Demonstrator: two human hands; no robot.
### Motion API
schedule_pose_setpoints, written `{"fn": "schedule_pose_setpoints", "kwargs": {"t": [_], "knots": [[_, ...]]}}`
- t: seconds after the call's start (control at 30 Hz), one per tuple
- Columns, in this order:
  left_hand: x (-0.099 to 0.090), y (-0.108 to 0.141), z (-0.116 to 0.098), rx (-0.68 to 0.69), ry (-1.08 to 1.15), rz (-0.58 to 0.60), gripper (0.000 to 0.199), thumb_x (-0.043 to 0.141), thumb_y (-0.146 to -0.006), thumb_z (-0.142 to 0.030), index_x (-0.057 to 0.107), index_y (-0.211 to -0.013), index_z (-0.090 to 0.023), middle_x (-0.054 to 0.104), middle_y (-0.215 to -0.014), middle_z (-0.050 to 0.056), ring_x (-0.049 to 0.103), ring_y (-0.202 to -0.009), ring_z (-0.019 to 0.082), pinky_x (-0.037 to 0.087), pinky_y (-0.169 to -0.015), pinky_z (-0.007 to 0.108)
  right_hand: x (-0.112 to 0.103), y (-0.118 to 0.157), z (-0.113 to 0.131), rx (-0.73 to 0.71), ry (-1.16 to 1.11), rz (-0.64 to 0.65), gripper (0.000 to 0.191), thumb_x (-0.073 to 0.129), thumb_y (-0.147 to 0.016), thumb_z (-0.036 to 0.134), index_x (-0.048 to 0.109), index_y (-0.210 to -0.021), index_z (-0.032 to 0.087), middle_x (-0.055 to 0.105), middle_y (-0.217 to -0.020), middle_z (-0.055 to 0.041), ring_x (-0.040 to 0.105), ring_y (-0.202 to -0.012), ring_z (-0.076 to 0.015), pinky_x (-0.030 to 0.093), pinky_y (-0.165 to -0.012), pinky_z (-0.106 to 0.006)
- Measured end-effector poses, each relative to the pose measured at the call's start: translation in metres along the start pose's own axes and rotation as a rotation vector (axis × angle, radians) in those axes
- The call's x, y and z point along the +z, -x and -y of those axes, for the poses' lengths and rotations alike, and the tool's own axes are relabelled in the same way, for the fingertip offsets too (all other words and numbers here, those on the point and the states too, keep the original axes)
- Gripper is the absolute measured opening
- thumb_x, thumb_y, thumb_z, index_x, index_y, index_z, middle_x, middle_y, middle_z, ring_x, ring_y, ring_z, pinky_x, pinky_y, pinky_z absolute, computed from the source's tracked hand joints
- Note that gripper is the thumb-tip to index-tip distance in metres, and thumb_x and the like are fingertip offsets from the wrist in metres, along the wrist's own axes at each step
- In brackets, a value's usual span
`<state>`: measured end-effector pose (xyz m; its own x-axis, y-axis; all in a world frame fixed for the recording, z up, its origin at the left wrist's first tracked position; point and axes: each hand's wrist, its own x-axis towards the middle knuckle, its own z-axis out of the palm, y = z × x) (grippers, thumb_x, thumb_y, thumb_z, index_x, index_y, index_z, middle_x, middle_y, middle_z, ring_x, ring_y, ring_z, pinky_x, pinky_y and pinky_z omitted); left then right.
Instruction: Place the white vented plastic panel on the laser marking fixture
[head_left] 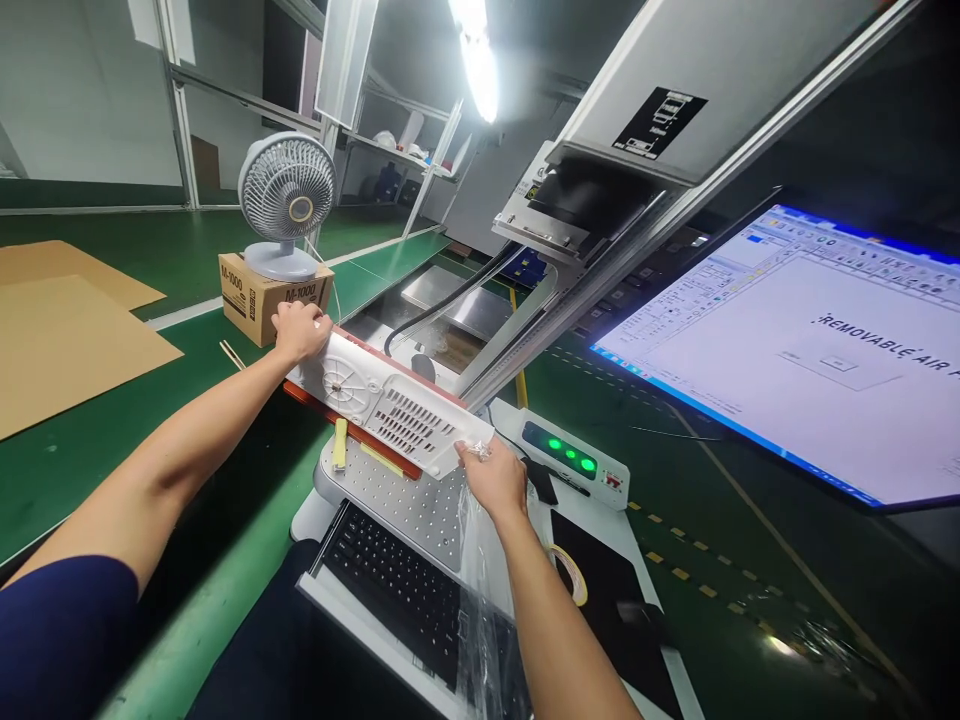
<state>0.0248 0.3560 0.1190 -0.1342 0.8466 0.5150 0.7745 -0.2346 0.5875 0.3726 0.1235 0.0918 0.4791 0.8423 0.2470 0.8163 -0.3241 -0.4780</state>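
A long white plastic panel [409, 412] with a round grille and rows of slots lies tilted across the view, over an orange-red piece [390, 460]. My left hand [301, 332] is closed on the panel's far left end. At its right end, my right hand [495, 475] grips the corner, with crumpled clear plastic film [484, 570] by the fingers and hanging below. Under the panel is a perforated metal plate [420, 515]. A piece of yellow tape [340, 445] sticks up at the orange-red piece's edge.
A fan [289, 200] stands on a cardboard box [257, 300] beyond my left hand. A machine head [570, 200] overhangs the panel. At the right are a monitor [810, 350], a control box with green lights [574, 455] and a tape roll [571, 575]. A keyboard [397, 580] sits below.
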Motion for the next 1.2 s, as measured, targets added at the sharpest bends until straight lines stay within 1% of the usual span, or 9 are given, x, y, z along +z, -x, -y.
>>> {"fn": "schedule_pose_setpoints", "kwargs": {"t": [0.23, 0.33, 0.5, 0.63, 0.87, 0.93, 1.03, 1.1, 1.2], "knots": [[-0.001, 0.000, -0.002, 0.002, -0.008, -0.025, 0.035, 0.053, -0.097, -0.044, 0.080, -0.103, -0.023, 0.070, -0.115, 0.019, 0.050, -0.129, 0.047, 0.046, -0.106, 0.064, -0.001, 0.004, 0.004, -0.001, 0.076, -0.024, 0.035, 0.066, -0.098, 0.043, 0.078, -0.122, 0.020, 0.084, -0.110, -0.0126, 0.076, -0.104, -0.0351, 0.055, -0.087, -0.040], [-0.002, 0.000, -0.004, -0.008, -0.003, -0.029, 0.034, 0.053, -0.097, -0.042, 0.080, -0.103, -0.022, 0.070, -0.115, 0.018, 0.051, -0.129, 0.046, 0.045, -0.106, 0.063, -0.003, 0.003, 0.004, -0.008, 0.067, -0.006, 0.035, 0.069, -0.097, 0.042, 0.079, -0.123, 0.020, 0.084, -0.109, -0.0117, 0.076, -0.105, -0.0347, 0.055, -0.087, -0.039], [-0.003, 0.001, -0.005, -0.008, -0.006, -0.025, 0.034, 0.052, -0.098, -0.041, 0.079, -0.106, -0.022, 0.070, -0.119, 0.018, 0.050, -0.129, 0.046, 0.044, -0.109, 0.064, -0.002, 0.002, 0.002, -0.008, 0.019, -0.030, 0.032, 0.070, -0.097, 0.041, 0.079, -0.121, 0.023, 0.084, -0.109, -0.0102, 0.076, -0.104, -0.0336, 0.055, -0.087, -0.039], [-0.002, 0.000, -0.004, 0.010, -0.049, -0.021, 0.039, 0.047, -0.100, -0.044, 0.078, -0.109, -0.023, 0.069, -0.122, 0.019, 0.049, -0.129, 0.047, 0.043, -0.109, 0.066, -0.001, 0.002, 0.003, 0.008, 0.007, 0.009, 0.032, 0.071, -0.097, 0.039, 0.078, -0.124, 0.023, 0.084, -0.102, -0.0077, 0.075, -0.106, -0.0334, 0.054, -0.088, -0.038], [-0.001, -0.002, 0.000, 0.024, -0.079, -0.003, 0.042, 0.044, -0.101, -0.050, 0.077, -0.109, -0.026, 0.067, -0.124, 0.020, 0.049, -0.130, 0.049, 0.043, -0.110, 0.068, 0.002, 0.002, 0.005, -0.001, -0.030, -0.005, 0.027, 0.071, -0.097, 0.037, 0.077, -0.120, 0.023, 0.083, -0.101, -0.0077, 0.076, -0.106, -0.0313, 0.055, -0.089, -0.037], [-0.002, -0.002, 0.001, 0.006, -0.050, -0.008, 0.039, 0.046, -0.100, -0.050, 0.075, -0.112, -0.027, 0.066, -0.127, 0.020, 0.049, -0.133, 0.048, 0.044, -0.111, 0.067, 0.002, 0.002, 0.005, 0.002, -0.035, -0.002, 0.027, 0.070, -0.098, 0.037, 0.076, -0.120, 0.023, 0.083, -0.103, -0.0082, 0.076, -0.107, -0.0312, 0.055, -0.090, -0.037], [-0.003, 0.000, 0.002, -0.069, 0.042, -0.046, 0.039, 0.056, -0.096, -0.050, 0.070, -0.125, -0.028, 0.061, -0.136, 0.019, 0.047, -0.141, 0.043, 0.044, -0.117, 0.060, -0.001, 0.003, 0.007, 0.015, -0.023, 0.043, 0.027, 0.069, -0.100, 0.039, 0.075, -0.118, 0.020, 0.083, -0.111, -0.0111, 0.075, -0.109, -0.0327, 0.054, -0.091, -0.038], [-0.003, 0.002, 0.004, -0.131, 0.123, -0.074, 0.049, 0.062, -0.092, -0.053, 0.064, -0.133, -0.026, 0.056, -0.142, 0.018, 0.047, -0.145, 0.040, 0.043, -0.122, 0.055, -0.004, 0.003, 0.008, 0.016, -0.057, 0.048, 0.038, 0.071, -0.099, 0.043, 0.072, -0.128, 0.018, 0.081, -0.121, -0.0143, 0.074, -0.114, -0.0341, 0.054, -0.094, -0.039], [-0.002, 0.005, 0.008, -0.207, 0.221, -0.086, 0.059, 0.066, -0.090, -0.060, 0.059, -0.136, -0.024, 0.050, -0.147, 0.019, 0.055, -0.139, 0.036, 0.044, -0.123, 0.049, -0.006, 0.005, 0.008, 0.003, -0.155, -0.021, 0.074, 0.075, -0.096, 0.047, 0.050, -0.158, 0.018, 0.077, -0.132, -0.0164, 0.072, -0.123, -0.0343, 0.055, -0.096, -0.039]]}}
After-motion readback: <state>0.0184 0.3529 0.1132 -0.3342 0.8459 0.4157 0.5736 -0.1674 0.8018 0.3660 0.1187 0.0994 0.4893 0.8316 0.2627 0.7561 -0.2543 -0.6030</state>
